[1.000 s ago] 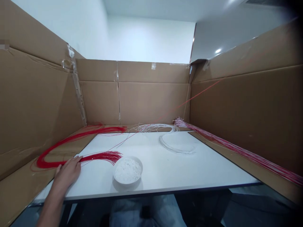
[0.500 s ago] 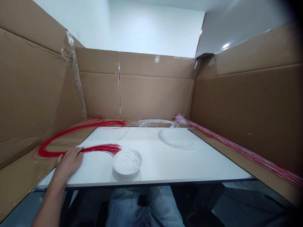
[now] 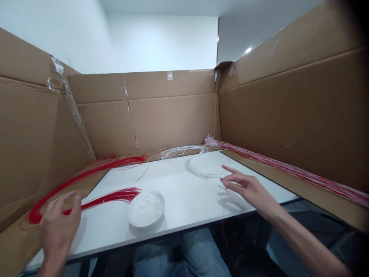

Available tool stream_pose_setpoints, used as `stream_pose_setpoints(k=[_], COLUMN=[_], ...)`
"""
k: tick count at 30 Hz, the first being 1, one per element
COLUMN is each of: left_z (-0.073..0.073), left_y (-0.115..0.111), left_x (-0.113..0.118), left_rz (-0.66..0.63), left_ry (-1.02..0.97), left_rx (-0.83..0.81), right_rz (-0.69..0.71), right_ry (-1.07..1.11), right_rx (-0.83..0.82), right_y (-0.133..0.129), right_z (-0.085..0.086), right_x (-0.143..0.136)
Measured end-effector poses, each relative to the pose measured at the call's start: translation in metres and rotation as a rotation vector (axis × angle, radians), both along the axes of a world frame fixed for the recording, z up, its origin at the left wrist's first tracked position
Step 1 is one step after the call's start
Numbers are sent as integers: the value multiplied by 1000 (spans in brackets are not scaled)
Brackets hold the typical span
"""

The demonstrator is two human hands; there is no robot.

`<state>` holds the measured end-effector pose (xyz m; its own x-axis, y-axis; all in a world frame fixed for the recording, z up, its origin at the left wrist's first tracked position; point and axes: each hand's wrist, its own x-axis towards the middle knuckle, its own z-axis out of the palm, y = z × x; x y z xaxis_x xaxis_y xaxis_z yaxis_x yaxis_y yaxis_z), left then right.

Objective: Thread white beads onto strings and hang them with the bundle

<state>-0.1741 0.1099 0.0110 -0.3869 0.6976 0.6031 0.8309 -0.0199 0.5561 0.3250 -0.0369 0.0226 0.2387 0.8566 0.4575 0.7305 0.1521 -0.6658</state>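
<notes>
My left hand (image 3: 60, 221) hovers above the near part of a bundle of red strands (image 3: 108, 197), its thumb and fingers apart and nothing seen in it. The bundle curves round at the left, and its near loose ends reach a white bowl (image 3: 146, 211) of white grainy material. Over the right part of the white board (image 3: 184, 204), my right hand (image 3: 245, 189) pinches a thin red strand (image 3: 223, 231) between thumb and fingers. That strand hangs past the front edge of the board. Its upper part is faint.
A loop of white strands (image 3: 198, 169) lies at the back of the board. Along the right cardboard wall (image 3: 294, 123) runs a long bundle of red and pale strands (image 3: 273, 163). Cardboard walls stand at the left, back and right.
My left hand has lifted off the red bundle and opened. My right hand has come into view from the right with a thin red strand. The view has turned and tilted.
</notes>
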Motion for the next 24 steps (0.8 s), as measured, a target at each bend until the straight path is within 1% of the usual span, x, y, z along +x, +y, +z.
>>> stream_pose_setpoints(k=[1, 2, 3, 4, 5, 6, 7, 8, 9, 10, 11, 12, 13, 14, 15, 17, 20, 24], left_z=[11, 22, 32, 41, 49, 57, 66, 75, 84, 94, 102, 108, 112, 113, 111, 97, 69, 37], left_y=[-18, -37, -56, -74, -89, -100, -107, -110, -107, -100, -88, -74, -57, -39, -21, 14, 58, 106], left_x=[17, 37, 58, 80, 103, 126, 149, 171, 192, 213, 232, 250, 267, 283, 298, 325, 360, 393], left_rz=[-2, -40, -45, -68, -172, -317, -475, -611, -761, -857, -907, -927, -947, -946, -942, -937, -923, -912], left_ry=[-57, -103, -160, -165, -143, -109, -2, 84, 190, 269, 336, 409, 446, 465, 485, 527, 566, 570], left_rx=[114, 184, 280, 341, 363, 384, 361, 269, 119, -9, -124, -223, -272, -308, -347, -423, -519, -544], right_rz=[43, 78, 107, 134, 157, 178, 194, 205, 209, 206, 198, 186, 172, 155, 136, 88, 16, -13], right_ry=[110, 189, 226, 242, 260, 278, 295, 314, 335, 359, 384, 410, 436, 459, 480, 519, 578, 632], right_rx=[-35, -61, -68, -73, -76, -80, -84, -87, -87, -86, -81, -73, -65, -55, -43, -10, 34, 59], right_y=[11, 22, 31, 39, 45, 49, 52, 54, 55, 55, 54, 53, 51, 48, 44, 36, 24, 18], right_z=[-8, -15, -21, -26, -30, -33, -36, -38, -40, -41, -43, -43, -43, -43, -42, -39, -37, -38], right_x=[-5, -9, -14, -17, -19, -21, -21, -21, -20, -18, -15, -12, -9, -4, 0, 11, 25, 38])
